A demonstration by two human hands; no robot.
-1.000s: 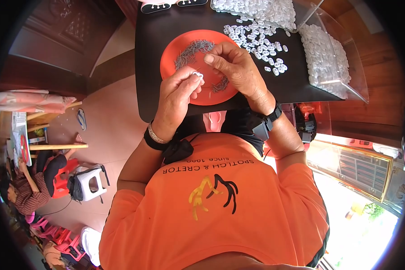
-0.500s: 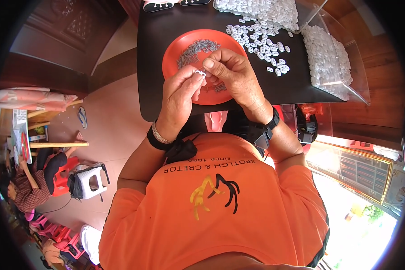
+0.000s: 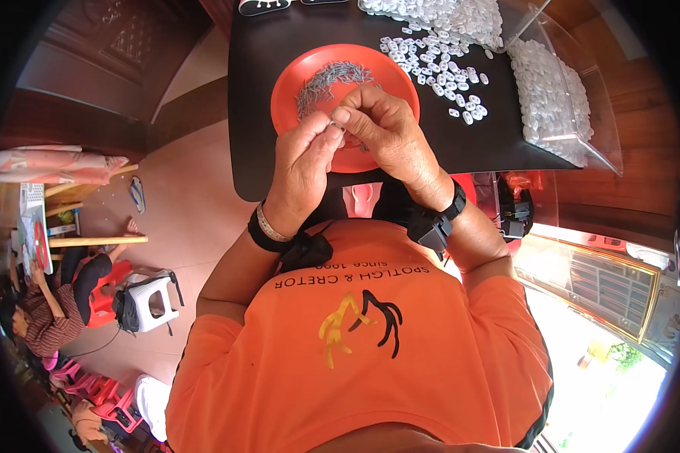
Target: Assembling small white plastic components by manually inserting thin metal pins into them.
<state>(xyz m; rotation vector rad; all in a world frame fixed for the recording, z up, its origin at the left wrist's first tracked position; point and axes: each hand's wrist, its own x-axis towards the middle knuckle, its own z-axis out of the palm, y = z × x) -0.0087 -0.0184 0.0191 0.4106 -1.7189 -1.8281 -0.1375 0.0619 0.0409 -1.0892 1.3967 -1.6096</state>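
Note:
My left hand [image 3: 304, 157] pinches a small white plastic piece [image 3: 335, 128] between thumb and forefinger, mostly covered by the fingertips. My right hand [image 3: 391, 137] has thumb and forefinger pressed together, touching the left fingertips at that piece. Whatever is in the right pinch is too small to make out. Both hands are above a round red plate [image 3: 282, 84], which bears a heap of thin grey nails [image 3: 341, 73]. To its right, loose white oval pieces with two holes [image 3: 452, 84] are scattered on the black table [image 3: 251, 113].
Heaps of white ovals [image 3: 555, 98] fill a clear plastic bin [image 3: 603, 147] at the right, and another heap [image 3: 449, 21] lies at the back. At far left, a person [image 3: 57, 313] sits at another table beside a white stool [image 3: 157, 298]. A flip-flop [image 3: 137, 195] lies on the floor.
My right fingertips have come down and left, closing against the left fingertips. The white piece, plainly visible before, is now mostly hidden.

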